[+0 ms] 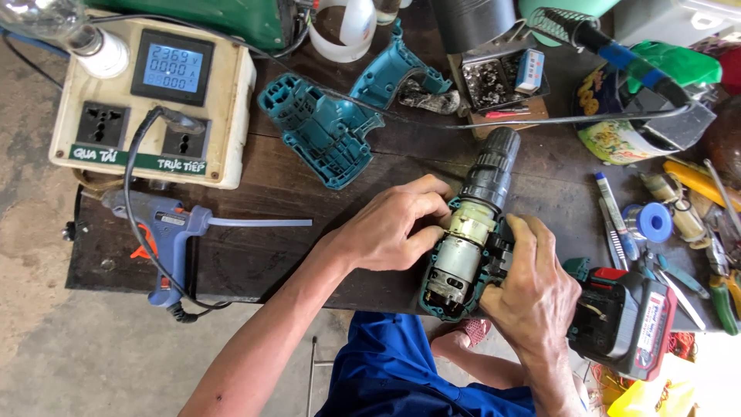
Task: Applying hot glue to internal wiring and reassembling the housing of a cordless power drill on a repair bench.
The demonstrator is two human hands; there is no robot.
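The left hand (394, 225) pinched the motor (457, 266) of an opened drill (472, 224), while the right hand (532, 289) gripped the drill's handle, above the red-and-black battery (629, 316). The drill lay at the near edge of the bench (255, 247). Its teal shell half (324, 123) sat behind, well apart. A blue glue gun (166, 232) lay to the left, before a socket box (150, 100).

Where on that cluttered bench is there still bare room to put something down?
Bare wood shows between the blue glue gun, the loose teal shell half and the left hand. A smaller patch lies between the drill's black chuck and the solder spool. The right edge, around the pliers, and the back row are crowded.
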